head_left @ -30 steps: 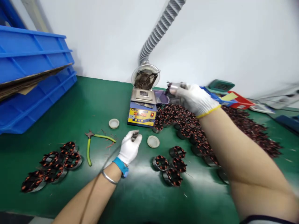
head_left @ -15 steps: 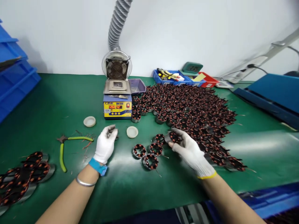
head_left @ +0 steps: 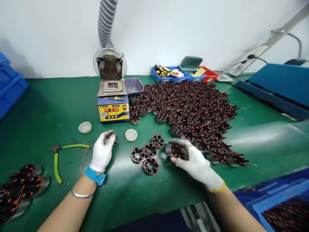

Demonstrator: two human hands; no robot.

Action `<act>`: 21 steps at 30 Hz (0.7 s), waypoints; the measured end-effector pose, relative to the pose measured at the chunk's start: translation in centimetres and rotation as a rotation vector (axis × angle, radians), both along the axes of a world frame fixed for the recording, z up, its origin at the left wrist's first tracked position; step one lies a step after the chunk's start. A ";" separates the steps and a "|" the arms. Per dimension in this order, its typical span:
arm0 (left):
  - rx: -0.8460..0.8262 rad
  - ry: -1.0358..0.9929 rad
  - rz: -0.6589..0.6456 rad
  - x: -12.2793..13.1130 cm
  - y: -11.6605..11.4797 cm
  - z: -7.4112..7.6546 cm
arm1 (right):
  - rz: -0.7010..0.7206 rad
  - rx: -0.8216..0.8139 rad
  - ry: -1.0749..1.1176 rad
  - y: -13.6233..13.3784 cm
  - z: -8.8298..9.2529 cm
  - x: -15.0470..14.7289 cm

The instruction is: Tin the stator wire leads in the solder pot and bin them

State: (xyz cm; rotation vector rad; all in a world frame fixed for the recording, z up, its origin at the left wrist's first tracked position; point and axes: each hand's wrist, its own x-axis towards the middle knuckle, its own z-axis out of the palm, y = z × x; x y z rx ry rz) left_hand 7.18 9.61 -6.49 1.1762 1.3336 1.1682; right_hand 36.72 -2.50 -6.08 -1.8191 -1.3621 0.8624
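Note:
My right hand, in a white glove with a yellow cuff, grips a motor stator with copper windings between thumb and fingers. Left of it, several stators stand in a small group on the green table. My left hand, gloved in white with a blue band at the wrist, is closed, its darkened fingertips curled inward. Whatever may be in those fingers is too small to make out. A shallow white dish lies to its right, and green-handled cutters lie open to its left.
A yellow-and-blue solder pot with a fan stands at the back, beside a purple tray. A large mass of stators covers the right. More stators sit at the near left. Blue tool bins line the wall.
The stator in my right hand has moved toward me and away from the small group. My left hand keeps nearly the same pose. The whole view has shifted slightly.

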 end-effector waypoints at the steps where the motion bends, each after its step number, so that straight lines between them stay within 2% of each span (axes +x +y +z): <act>1: -0.002 0.005 -0.001 0.0 0.0 0.0 | 0.038 -0.011 -0.113 -0.6 0.1 -0.2; 4: 0.000 0.026 0.004 0.1 0.0 0.1 | 0.210 -0.038 -0.360 -1.9 1.2 -0.3; 7: 0.000 0.026 0.000 0.1 0.0 0.1 | 0.357 -0.097 -0.403 -1.3 3.0 1.0; 9: -0.001 0.019 -0.010 0.1 0.0 0.1 | 0.246 -0.092 -0.485 0.1 3.8 2.0; 12: 0.005 0.013 -0.012 0.0 -0.1 0.1 | 0.027 -0.013 -0.801 2.8 4.0 2.4; 14: 0.006 0.011 -0.012 -0.1 -0.1 0.2 | 0.009 0.016 -1.016 4.2 3.4 2.0; 16: 0.002 0.018 -0.012 -0.1 -0.2 0.3 | -0.013 0.031 -1.136 4.9 2.7 1.6; 19: 0.003 0.031 -0.012 -0.2 -0.4 0.5 | -0.117 0.064 -1.201 5.1 2.0 1.4; 21: 0.022 0.039 -0.018 -0.1 -0.7 0.6 | -0.131 0.086 -1.219 5.1 1.7 1.7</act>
